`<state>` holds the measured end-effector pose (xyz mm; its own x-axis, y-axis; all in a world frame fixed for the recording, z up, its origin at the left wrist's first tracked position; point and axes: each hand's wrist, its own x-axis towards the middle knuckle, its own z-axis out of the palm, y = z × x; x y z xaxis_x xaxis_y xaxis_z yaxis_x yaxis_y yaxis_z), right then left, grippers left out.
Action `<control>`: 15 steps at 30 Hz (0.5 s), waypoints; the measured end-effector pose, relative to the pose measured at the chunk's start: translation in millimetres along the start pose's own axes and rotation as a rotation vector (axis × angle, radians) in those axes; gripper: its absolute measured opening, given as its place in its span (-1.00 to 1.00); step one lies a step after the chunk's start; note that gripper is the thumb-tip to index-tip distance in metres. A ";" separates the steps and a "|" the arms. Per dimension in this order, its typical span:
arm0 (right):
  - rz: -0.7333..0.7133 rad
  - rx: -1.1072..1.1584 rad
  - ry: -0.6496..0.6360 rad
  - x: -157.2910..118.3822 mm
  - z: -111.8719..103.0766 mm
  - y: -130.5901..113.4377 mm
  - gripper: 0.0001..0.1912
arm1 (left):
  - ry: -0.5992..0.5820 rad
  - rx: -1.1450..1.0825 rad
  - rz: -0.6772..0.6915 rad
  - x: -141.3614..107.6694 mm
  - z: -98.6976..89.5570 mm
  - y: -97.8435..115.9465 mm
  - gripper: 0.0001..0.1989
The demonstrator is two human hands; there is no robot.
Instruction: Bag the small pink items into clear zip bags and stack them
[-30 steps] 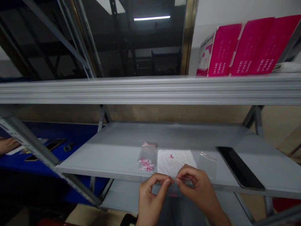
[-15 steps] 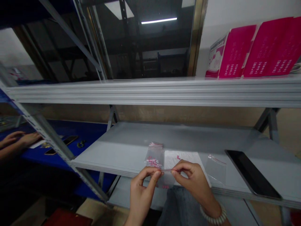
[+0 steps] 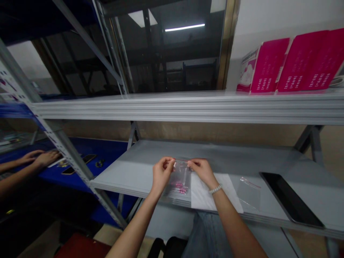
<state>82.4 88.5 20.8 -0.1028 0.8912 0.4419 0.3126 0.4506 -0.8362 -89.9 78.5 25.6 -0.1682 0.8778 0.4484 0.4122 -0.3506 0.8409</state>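
At the top edge of a clear zip bag (image 3: pixel 181 172), my left hand (image 3: pixel 162 173) is closed on one corner in a pinch. The other corner is gripped by the closed fingers of my right hand (image 3: pixel 202 172), whose wrist carries a pale beaded bracelet (image 3: pixel 215 189). Small pink pieces (image 3: pixel 179 187) show in the lower part, where clear plastic overlaps; whether they lie in the held bag or in one beneath it, I cannot tell. A white sheet (image 3: pixel 202 200) lies under my right forearm. Farther right rests a flat zip bag (image 3: pixel 249 193) with a red-lined top.
A black tablet-like device (image 3: pixel 291 200) lies at the right of the grey shelf (image 3: pixel 120 175). Pink boxes (image 3: pixel 271 66) stand on the upper shelf (image 3: pixel 188 111). Left of the metal upright (image 3: pixel 63 147), another person's hands (image 3: pixel 40 157) are over a blue table (image 3: pixel 107 147) with phones.
Both hands have moved up and away from the shelf's front edge, carrying the bag over the spot where a bag of pink pieces lay. The view has shifted slightly.
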 end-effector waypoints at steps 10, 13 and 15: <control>0.017 -0.594 0.210 -78.6 -118.3 49.8 -0.60 | -0.073 0.355 0.199 10.8 21.3 -6.4 -0.72; 0.095 -0.780 0.244 -97.0 -152.2 64.7 -0.56 | -0.268 0.330 0.377 -24.4 59.0 23.3 -0.71; 0.123 -0.880 0.234 -103.8 -158.7 71.4 -0.57 | -0.455 0.278 0.524 -57.7 90.1 45.2 -0.74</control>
<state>265.3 19.9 -33.1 0.1429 0.8537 0.5008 0.9245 0.0656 -0.3756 19.1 41.4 10.4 0.4746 0.6883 0.5487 0.5581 -0.7173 0.4171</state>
